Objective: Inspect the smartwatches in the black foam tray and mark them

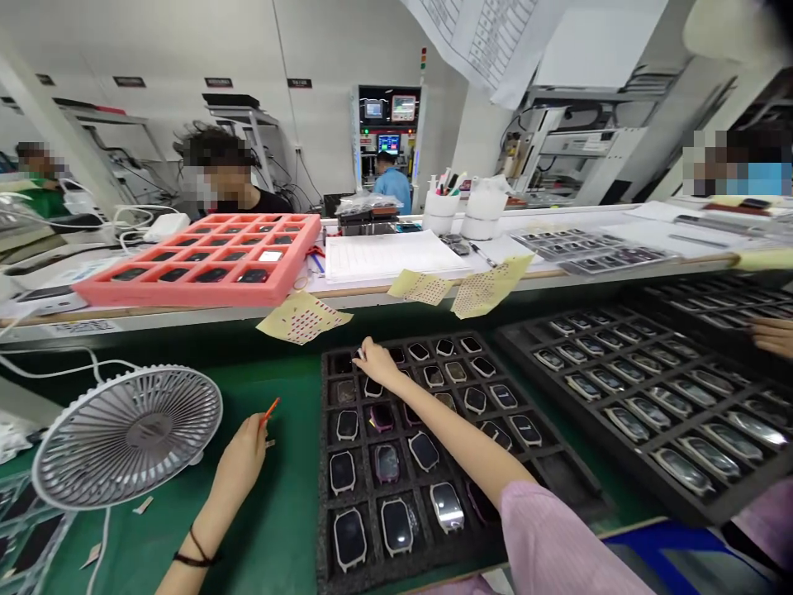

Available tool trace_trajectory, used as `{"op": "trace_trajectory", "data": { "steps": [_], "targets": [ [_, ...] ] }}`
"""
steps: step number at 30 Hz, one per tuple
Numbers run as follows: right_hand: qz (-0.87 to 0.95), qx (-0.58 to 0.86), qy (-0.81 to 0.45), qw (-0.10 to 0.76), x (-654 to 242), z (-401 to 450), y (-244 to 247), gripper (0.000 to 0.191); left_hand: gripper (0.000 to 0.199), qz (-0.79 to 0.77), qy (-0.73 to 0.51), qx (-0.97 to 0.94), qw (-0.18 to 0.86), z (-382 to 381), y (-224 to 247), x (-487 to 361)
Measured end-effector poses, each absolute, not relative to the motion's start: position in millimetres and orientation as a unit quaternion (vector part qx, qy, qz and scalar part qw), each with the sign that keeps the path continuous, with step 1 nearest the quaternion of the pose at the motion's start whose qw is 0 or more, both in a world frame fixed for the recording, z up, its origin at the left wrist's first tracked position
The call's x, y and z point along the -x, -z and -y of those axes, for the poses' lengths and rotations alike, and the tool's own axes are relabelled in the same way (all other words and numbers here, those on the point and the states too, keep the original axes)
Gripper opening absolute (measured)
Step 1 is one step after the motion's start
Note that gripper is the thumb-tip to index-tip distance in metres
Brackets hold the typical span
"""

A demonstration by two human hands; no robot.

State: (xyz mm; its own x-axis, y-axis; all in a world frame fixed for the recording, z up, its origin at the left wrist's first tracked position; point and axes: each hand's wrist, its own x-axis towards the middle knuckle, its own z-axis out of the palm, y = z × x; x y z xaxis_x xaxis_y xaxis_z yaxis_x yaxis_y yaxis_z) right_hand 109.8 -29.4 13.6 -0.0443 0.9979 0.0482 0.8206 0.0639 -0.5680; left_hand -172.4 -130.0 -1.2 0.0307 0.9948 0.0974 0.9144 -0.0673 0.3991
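Observation:
My left hand [244,450] is closed around a thin orange stick-like tool [271,408] above the green mat [273,529], with a dark band on its wrist. My right hand [375,362] reaches across the black foam tray [382,581] to its far left corner. Its fingers are pinched at a compartment there, and what they grip is too small to make out. Watch-like pieces with dark screens, such as the one at the near left [350,539], lie in the tray's compartments.
A white fan [130,434] stands left of my left hand. More black trays [638,397] lie to the right, where another person's hand [774,335] shows. A pink foam tray [192,293], papers [396,256] and yellow sheets [303,318] are on the shelf ahead.

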Motion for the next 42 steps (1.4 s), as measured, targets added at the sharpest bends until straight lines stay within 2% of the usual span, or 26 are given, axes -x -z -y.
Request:
{"op": "trace_trajectory", "data": {
  "steps": [4,8,11,13,17,35,42],
  "targets": [
    [0.673,0.601,-0.288,0.321,-99,36,-19,0.030,0.035,-0.637,-0.260,-0.697,0.204,149,-20,151],
    [0.657,0.486,-0.419,0.395,-85,61,-32,0.021,0.044,-0.567,-0.364,-0.648,0.353,169,-39,117],
    [0.611,0.387,-0.536,0.436,-75,93,-45,0.025,0.050,-0.509,-0.392,-0.582,0.499,179,-46,87],
    [0.487,0.291,-0.673,0.475,-72,113,-52,0.023,0.049,-0.490,-0.412,-0.546,0.540,183,-48,72],
    [0.379,0.250,-0.752,0.478,-73,135,-64,0.024,0.046,-0.468,-0.434,-0.539,0.549,187,-49,57],
    [0.407,0.291,-0.718,0.483,-71,143,-68,0.029,0.046,-0.479,-0.448,-0.579,0.484,192,-52,61],
    [0.261,0.197,-0.844,0.425,-61,146,-59,0.036,0.049,-0.455,-0.454,-0.551,0.532,191,-54,60]
  ]
}}
